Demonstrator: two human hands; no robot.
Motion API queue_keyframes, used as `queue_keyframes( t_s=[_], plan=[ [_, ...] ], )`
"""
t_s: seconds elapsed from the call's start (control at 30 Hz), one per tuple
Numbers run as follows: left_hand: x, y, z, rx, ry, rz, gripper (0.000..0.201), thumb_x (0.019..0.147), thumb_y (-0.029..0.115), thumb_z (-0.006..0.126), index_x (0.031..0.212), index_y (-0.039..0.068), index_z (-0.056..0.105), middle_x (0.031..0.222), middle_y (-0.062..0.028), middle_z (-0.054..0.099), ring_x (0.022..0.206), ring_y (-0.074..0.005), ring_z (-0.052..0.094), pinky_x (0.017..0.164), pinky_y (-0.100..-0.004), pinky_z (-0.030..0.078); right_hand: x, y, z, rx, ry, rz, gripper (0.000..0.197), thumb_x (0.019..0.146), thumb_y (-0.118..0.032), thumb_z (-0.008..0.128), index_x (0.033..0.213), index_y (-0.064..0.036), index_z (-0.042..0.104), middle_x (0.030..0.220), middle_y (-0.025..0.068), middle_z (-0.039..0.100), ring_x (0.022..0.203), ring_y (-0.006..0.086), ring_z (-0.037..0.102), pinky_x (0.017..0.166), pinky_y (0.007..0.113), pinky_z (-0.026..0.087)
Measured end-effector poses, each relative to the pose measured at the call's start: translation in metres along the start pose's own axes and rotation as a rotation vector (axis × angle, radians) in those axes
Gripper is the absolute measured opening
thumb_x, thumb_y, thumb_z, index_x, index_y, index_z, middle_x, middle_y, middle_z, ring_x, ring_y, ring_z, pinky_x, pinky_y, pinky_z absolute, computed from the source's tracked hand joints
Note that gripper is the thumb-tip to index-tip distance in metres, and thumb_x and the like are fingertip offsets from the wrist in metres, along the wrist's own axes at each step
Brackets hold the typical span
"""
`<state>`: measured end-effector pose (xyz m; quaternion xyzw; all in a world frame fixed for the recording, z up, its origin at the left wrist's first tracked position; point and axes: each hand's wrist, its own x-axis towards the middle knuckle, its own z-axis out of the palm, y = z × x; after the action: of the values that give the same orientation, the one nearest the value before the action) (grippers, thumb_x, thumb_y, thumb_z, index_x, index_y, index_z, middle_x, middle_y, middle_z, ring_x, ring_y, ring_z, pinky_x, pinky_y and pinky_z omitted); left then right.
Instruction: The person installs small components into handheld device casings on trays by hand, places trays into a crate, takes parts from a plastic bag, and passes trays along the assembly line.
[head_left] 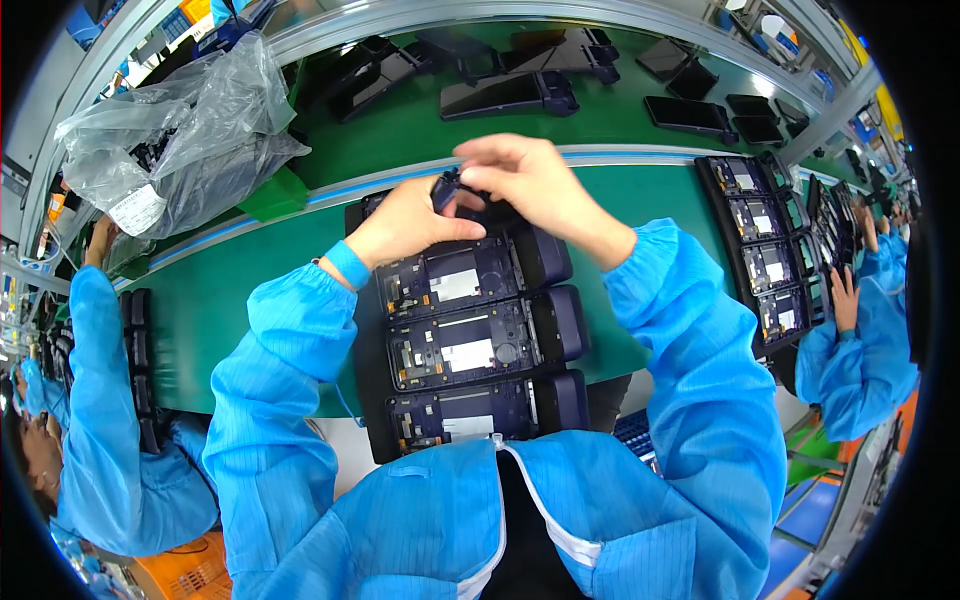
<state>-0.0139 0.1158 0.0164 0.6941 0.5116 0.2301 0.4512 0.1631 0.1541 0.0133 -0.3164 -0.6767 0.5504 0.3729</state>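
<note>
My left hand (405,218) is closed around a small black part (445,191), held upright above the far end of a black tray (376,410). From the right, my right hand (530,182) meets it, thumb and fingers at the part's upper end. Below my hands, several open handheld device housings lie in a row in the tray. The middle housing (455,347) and the nearest housing (462,415) show dark frames, white labels and small copper-coloured pieces. My hands partly cover the farthest one.
A green bench (640,190) carries the tray. Beyond a metal rail, finished-looking black devices (505,97) lie on a green belt. A clear plastic bag (200,130) bulges at far left. Another tray of housings (762,245) stands right. Co-workers' blue sleeves (95,340) flank both sides.
</note>
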Motion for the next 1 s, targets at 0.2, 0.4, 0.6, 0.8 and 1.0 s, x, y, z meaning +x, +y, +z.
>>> queue_keyframes(
  t_s=[0.2,0.4,0.6,0.8,1.0],
  plan=[
    [-0.019,0.007,0.023,-0.610,-0.149,-0.092,0.035,0.081,0.028,0.065,0.100,0.000,0.056,0.076,-0.0045,0.055,0.051,-0.0032,0.037,0.040,-0.0176,0.028,-0.017,0.000,-0.003,0.322,-0.027,0.228,0.014,0.082,-0.007,0.060,0.094,0.0016,0.061,0.082,0.0059,0.063,0.068,0.0112,0.058,0.064,0.023,0.050],
    [-0.032,-0.003,0.029,-0.886,0.069,-0.131,0.030,0.087,0.021,0.057,0.105,-0.003,0.055,0.082,-0.0088,0.058,0.045,-0.0029,0.033,0.038,-0.0173,0.025,-0.030,0.002,-0.007,0.237,0.227,0.106,0.014,0.083,-0.007,0.060,0.092,0.0027,0.060,0.085,0.0076,0.062,0.073,0.0135,0.060,0.068,0.025,0.052],
    [-0.035,0.007,0.035,-0.769,0.186,-0.182,0.025,0.079,0.013,0.066,0.098,-0.002,0.057,0.080,-0.0107,0.061,0.042,-0.0024,0.033,0.038,-0.0176,0.024,-0.047,-0.001,-0.005,0.408,0.234,0.154,0.020,0.084,-0.006,0.057,0.102,0.0040,0.056,0.092,0.0107,0.060,0.076,0.0171,0.061,0.073,0.029,0.053],
    [-0.037,0.008,0.044,-0.707,0.262,-0.155,0.022,0.077,0.012,0.068,0.093,0.001,0.060,0.076,-0.0080,0.063,0.043,-0.0030,0.035,0.039,-0.0179,0.026,-0.067,-0.002,-0.013,0.576,0.200,0.320,0.026,0.087,-0.009,0.054,0.108,0.0053,0.051,0.095,0.0141,0.059,0.079,0.0207,0.061,0.075,0.033,0.053],
    [-0.038,0.017,0.048,-0.324,0.350,0.136,0.012,0.077,0.007,0.066,0.088,0.004,0.063,0.079,-0.0036,0.063,0.058,-0.0074,0.050,0.051,-0.0192,0.040,-0.077,-0.016,-0.023,0.854,-0.127,0.656,0.027,0.084,-0.016,0.060,0.102,0.0032,0.055,0.088,0.0115,0.062,0.075,0.0191,0.062,0.068,0.032,0.054]
  ],
)
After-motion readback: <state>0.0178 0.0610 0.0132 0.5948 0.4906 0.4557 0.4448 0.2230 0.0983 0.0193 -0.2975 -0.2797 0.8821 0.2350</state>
